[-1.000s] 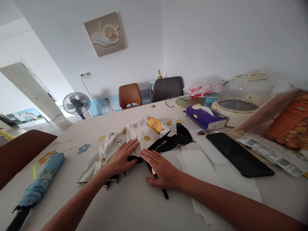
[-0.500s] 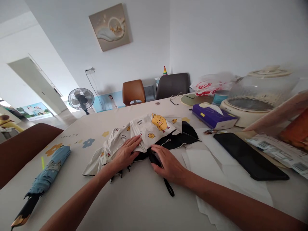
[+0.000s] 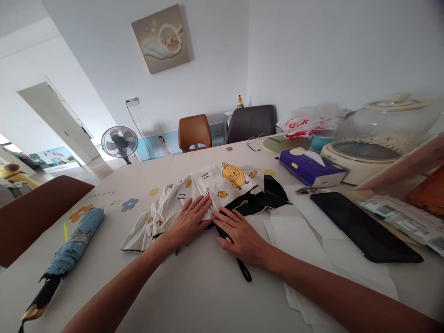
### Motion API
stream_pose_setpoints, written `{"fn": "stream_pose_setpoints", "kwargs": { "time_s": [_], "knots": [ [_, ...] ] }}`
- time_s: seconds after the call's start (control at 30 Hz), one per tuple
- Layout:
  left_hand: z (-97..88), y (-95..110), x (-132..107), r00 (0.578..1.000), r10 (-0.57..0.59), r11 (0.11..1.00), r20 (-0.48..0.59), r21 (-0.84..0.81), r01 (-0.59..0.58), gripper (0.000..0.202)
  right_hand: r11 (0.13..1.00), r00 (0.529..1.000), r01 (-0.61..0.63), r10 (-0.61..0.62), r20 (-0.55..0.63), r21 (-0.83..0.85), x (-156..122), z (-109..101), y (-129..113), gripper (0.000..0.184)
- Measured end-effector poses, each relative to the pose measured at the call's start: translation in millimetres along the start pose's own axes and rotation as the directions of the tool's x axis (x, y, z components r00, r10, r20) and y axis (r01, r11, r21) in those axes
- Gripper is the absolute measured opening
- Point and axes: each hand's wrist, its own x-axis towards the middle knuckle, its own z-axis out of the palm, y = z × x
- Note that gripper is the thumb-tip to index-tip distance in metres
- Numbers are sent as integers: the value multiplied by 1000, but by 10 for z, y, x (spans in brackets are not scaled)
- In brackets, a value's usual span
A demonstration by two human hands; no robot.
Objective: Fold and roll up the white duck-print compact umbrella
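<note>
A white folding umbrella (image 3: 197, 189) with yellow cartoon ducks and a black lining lies loosely gathered on the table, its canopy creased and spread to both sides. My left hand (image 3: 192, 215) rests flat on the white cloth, fingers stretched out. Beside it, my right hand (image 3: 241, 233) lies over the umbrella's black handle and the near edge of the canopy, with its fingers extended and thumb apart. Most of the handle is hidden under that hand. A black wrist strap (image 3: 244, 270) sticks out below it.
A rolled blue umbrella (image 3: 74, 243) lies at the left on the table (image 3: 194, 296). To the right are white paper sheets (image 3: 294, 240), a black phone (image 3: 364, 226), a purple tissue box (image 3: 312, 169), glasses (image 3: 255, 143) and a glass-domed appliance (image 3: 381, 129). Chairs stand behind.
My right hand has shifted up and left, its fingers now stretched onto the canopy's edge near my left hand. The left hand stays on the cloth. The view has moved slightly.
</note>
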Motion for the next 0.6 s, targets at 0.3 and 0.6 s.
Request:
{"fn": "stream_pose_setpoints", "kwargs": {
  "time_s": [0.3, 0.6],
  "knots": [
    [-174, -99, -95, 1000, 11, 995, 19, -103, -9, 72, 999, 997, -43, 41, 71, 27, 18, 17, 4, 51],
    [-246, -879, 146, 771, -611, 729, -181, -508, 458, 42, 997, 995, -62, 57, 77, 57, 17, 0, -9, 52]
  ]
}}
